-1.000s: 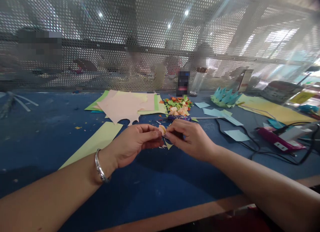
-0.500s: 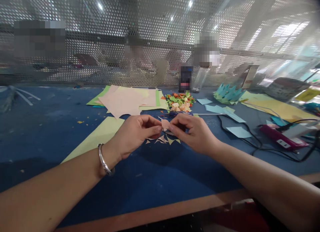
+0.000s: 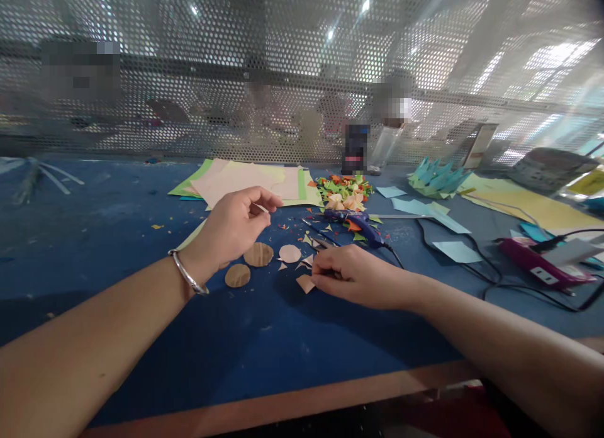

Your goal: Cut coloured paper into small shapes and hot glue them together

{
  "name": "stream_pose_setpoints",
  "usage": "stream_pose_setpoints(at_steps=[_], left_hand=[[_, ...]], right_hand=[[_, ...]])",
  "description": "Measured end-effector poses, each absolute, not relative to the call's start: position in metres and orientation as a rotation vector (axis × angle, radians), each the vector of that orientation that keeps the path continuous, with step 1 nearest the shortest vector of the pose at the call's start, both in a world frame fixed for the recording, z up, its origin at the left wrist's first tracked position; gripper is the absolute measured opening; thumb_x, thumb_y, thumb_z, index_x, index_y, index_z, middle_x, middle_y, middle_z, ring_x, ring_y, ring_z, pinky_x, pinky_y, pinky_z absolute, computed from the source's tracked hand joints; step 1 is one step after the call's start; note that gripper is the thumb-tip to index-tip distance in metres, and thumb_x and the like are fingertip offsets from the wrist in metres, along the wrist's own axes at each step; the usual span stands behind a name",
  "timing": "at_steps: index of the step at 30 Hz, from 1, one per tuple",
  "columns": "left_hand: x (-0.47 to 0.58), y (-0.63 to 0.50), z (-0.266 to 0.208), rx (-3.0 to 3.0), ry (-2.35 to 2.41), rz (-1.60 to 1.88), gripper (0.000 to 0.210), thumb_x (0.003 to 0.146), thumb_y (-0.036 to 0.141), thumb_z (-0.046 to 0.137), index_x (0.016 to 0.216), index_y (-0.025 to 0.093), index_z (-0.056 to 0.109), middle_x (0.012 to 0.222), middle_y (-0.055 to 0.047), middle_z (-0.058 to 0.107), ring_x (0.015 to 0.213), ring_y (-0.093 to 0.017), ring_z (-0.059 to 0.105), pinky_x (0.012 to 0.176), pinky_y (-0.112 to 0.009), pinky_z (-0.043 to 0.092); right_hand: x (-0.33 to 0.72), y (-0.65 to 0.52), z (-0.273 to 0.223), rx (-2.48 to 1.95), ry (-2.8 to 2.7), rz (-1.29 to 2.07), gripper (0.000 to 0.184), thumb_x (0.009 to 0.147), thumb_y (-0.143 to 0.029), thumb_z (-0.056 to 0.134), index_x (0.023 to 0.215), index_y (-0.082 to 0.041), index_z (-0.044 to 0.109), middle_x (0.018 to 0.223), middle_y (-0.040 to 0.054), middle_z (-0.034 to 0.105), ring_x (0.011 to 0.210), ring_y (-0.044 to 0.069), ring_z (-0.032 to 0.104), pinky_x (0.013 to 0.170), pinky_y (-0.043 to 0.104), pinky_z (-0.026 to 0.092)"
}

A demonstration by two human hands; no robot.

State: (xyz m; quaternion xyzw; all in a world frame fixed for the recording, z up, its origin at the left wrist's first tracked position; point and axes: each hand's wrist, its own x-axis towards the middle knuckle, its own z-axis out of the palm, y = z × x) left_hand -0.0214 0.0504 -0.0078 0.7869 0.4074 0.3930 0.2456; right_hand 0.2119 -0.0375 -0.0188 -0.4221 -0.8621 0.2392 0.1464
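Observation:
My right hand (image 3: 353,272) is low over the blue table, its fingertips closed on a small piece of peach paper (image 3: 306,284). Raised to the left, my left hand (image 3: 236,227) has its fingers loosely curved and apart, with nothing seen in them. Below and beside it lie two brown cardboard discs (image 3: 258,255). Between the hands rests a pale pink paper circle (image 3: 289,253), with small triangular scraps near it. A blue glue gun (image 3: 365,227) lies just beyond my right hand. Scissors, partly hidden, show their blades by my right fingers.
Stacked coloured paper sheets (image 3: 292,183) lie at the back. A pile of folded paper flowers (image 3: 346,189) stands beside them. To the right are a blue-green paper crown shape (image 3: 436,179), loose blue paper pieces (image 3: 457,252), cables and a purple power strip (image 3: 538,262). A perforated metal screen (image 3: 198,111) closes the back.
My hands have parted. The left moved up and left; the right came down toward the table with the peach paper. The discs, paper circle and glue gun are now uncovered.

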Motion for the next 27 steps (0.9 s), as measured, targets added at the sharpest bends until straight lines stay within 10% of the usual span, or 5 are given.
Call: stream_pose_setpoints(at_steps=[17,21,24,27], left_hand=[[-0.034,0.054,0.008,2.662,1.325,1.020,0.039,0.086,0.009,0.046,0.116,0.022,0.068,0.104,-0.007,0.070,0.088,-0.019,0.067,0.077,-0.031,0.051],[-0.055,0.066,0.016,2.731,1.617,0.565,0.029,0.087,0.024,0.052,0.109,0.024,0.072,0.103,-0.007,0.072,0.087,-0.025,0.067,0.072,-0.034,0.047],[-0.074,0.079,0.013,2.657,1.864,0.422,0.038,0.076,0.050,0.068,0.101,0.022,0.073,0.107,-0.013,0.070,0.093,-0.034,0.065,0.071,-0.036,0.042],[-0.094,0.095,0.007,2.361,1.720,0.708,0.041,0.047,0.050,0.091,0.061,0.019,0.069,0.067,-0.007,0.065,0.073,-0.028,0.060,0.067,-0.031,0.034]], right_hand=[[0.211,-0.040,-0.024,-1.221,-2.517,0.382,0.020,0.091,-0.018,0.058,0.072,-0.017,0.052,0.068,-0.0031,0.052,0.060,0.008,0.042,0.058,0.025,0.028],[0.217,-0.037,-0.021,-1.296,-2.385,0.354,0.014,0.091,-0.019,0.056,0.078,-0.017,0.060,0.071,-0.0018,0.057,0.060,0.009,0.047,0.058,0.024,0.032],[0.224,-0.033,-0.018,-1.410,-2.304,0.283,0.012,0.091,-0.022,0.056,0.086,-0.017,0.065,0.074,-0.0008,0.060,0.060,0.010,0.049,0.059,0.024,0.033],[0.230,-0.029,-0.016,-1.536,-2.269,0.169,0.013,0.092,-0.025,0.056,0.088,-0.018,0.066,0.080,0.0013,0.064,0.063,0.011,0.051,0.061,0.026,0.035]])
